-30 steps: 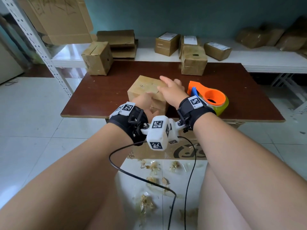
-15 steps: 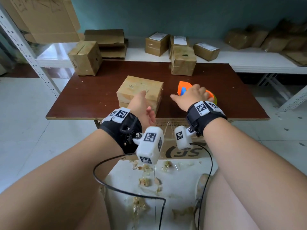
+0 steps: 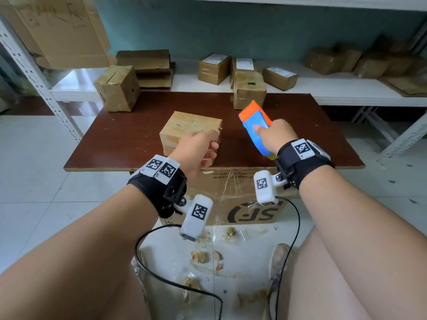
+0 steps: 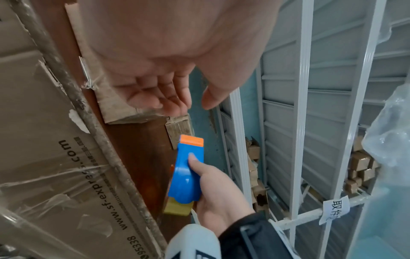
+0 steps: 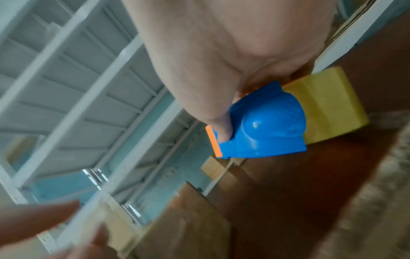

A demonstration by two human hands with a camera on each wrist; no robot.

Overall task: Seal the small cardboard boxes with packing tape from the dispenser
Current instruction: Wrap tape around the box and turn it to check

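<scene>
A small taped cardboard box [image 3: 188, 127] lies in the middle of the brown table [image 3: 129, 139]. My left hand [image 3: 211, 148] hovers at the box's near right corner with loosely curled fingers; the left wrist view shows its palm [image 4: 155, 84] holding nothing. My right hand [image 3: 271, 133] grips the blue and orange tape dispenser [image 3: 254, 122], lifted off the table to the right of the box, orange end pointing away. In the right wrist view the thumb presses the blue cover [image 5: 266, 129], with the yellowish tape roll [image 5: 328, 108] behind it.
Two more small boxes stand at the table's back, one left [image 3: 117, 88] and one right [image 3: 249, 91]. A white shelf [image 3: 335, 88] behind carries several parcels. A large printed carton [image 3: 231, 197] sits under the table. Tape scraps [image 3: 198, 255] litter the floor. A metal rack post [image 3: 39, 77] rises at the left.
My right hand left the box top, took hold of the dispenser on the table and raised it. My left hand drew back from the box to its near right corner.
</scene>
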